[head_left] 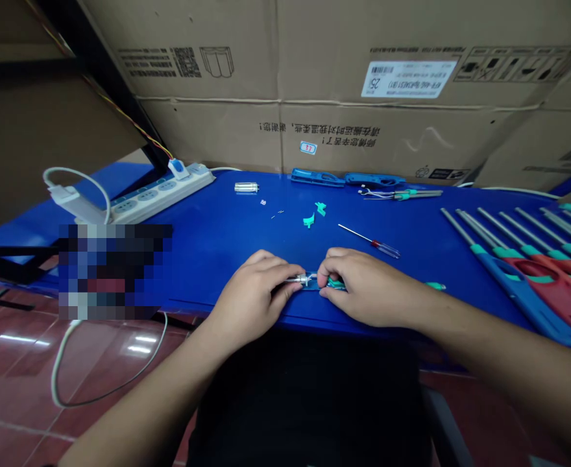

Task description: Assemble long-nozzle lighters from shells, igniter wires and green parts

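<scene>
In the head view, my left hand pinches a small silver metal part between thumb and forefinger, just above the blue table's near edge. Facing it, my right hand has its thumb and forefinger closed at a green lighter piece, mostly hidden by the fingers. A narrow bluish piece lies between and under both hands; its shape is hard to make out. The two sets of fingertips are close together, a short gap apart. Beyond them are loose green plastic bits and a screwdriver with a red and clear handle.
Several long-nosed lighters, blue and red, lie at the right. Two blue casing halves, a wired metal tube and a silver cylinder lie at the back. A power strip stands left, before cardboard.
</scene>
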`<state>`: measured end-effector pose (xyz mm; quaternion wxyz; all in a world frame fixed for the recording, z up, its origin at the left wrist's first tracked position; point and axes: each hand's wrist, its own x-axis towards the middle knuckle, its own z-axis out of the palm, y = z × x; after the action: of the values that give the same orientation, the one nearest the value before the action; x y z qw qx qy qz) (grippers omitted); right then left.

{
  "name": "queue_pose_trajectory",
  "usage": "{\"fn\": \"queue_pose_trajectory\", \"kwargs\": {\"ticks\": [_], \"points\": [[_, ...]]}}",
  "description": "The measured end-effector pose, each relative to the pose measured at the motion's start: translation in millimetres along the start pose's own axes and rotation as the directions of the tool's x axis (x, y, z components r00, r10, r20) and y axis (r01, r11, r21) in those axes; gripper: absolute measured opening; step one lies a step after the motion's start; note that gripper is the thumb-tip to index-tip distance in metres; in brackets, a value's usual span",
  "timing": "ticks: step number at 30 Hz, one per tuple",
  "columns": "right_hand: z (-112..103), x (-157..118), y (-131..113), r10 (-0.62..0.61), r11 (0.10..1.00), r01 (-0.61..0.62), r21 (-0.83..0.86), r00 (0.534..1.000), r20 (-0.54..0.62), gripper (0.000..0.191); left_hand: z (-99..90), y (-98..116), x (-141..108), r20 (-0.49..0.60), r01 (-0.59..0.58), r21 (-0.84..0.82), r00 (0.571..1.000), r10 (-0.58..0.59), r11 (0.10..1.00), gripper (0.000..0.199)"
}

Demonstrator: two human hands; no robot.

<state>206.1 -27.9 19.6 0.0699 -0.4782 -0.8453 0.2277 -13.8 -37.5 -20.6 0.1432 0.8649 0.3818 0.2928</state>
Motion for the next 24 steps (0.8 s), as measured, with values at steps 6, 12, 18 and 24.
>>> {"fn": "queue_pose_trajectory", "kwargs": {"ticks": [6,12,18,24], "points": [[-1.8,-4.7,-4.8,-0.011,0.997,0.007,-0.078,0.999,-0.054,0.012,0.4,0.0,-0.6,0.004,-0.005,-0.014,1.0,0.005,1.0,0.018],[7.0,-15.5,-16.3,-0.092,0.927,0.07,-0.369,0.995,-0.042,0.023,1.6,0.0,-0.4,-0.007,-0.014,0.001,1.0,0.014,1.0,0.017],[16.9,-16.7,-17.1,-0.046,0.934,0.005,-0.358,0.993,-0.105,0.024,3.1,-0.7,-0.7,-0.004,-0.004,0.03,1.0,0.004,1.0,0.019],[13.5,-8.5,-12.3,0.04,0.984,-0.059,-0.169,0.993,-0.114,0.016,4.1,-0.6,-1.8,0.01,0.008,0.067,1.0,-0.009,0.998,0.02]]}}
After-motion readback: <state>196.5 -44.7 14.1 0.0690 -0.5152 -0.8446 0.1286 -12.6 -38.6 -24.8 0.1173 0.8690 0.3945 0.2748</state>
